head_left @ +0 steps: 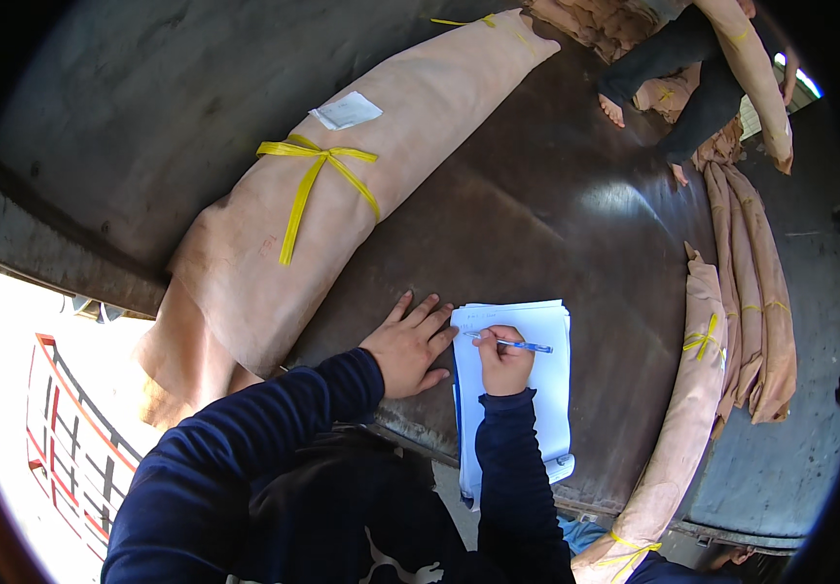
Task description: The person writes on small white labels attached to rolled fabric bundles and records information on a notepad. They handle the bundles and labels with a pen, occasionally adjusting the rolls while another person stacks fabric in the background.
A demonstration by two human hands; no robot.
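A stack of white paper sheets [546, 389] lies on the dark brown metal floor [478, 234], its near end reaching toward my body. My right hand [505, 368] grips a blue-and-white pen [534, 346], its tip near the upper left of the top sheet, where faint handwriting shows. Flat beside the left edge of the sheets rests my left hand [410, 348], fingers spread and holding nothing. To its upper left is a large pale roll of leather [332, 224], tied with a yellow ribbon [315, 167]. A small white slip [347, 111] lies on that roll.
Several more tied leather rolls [746, 292] lie along the right side, one long roll [682, 409] reaching the lower edge. At the far right, a barefoot person [702, 73] carries a roll. Dark metal walls [138, 107] border the floor; a red-and-black metal frame [70, 438] stands outside, lower left.
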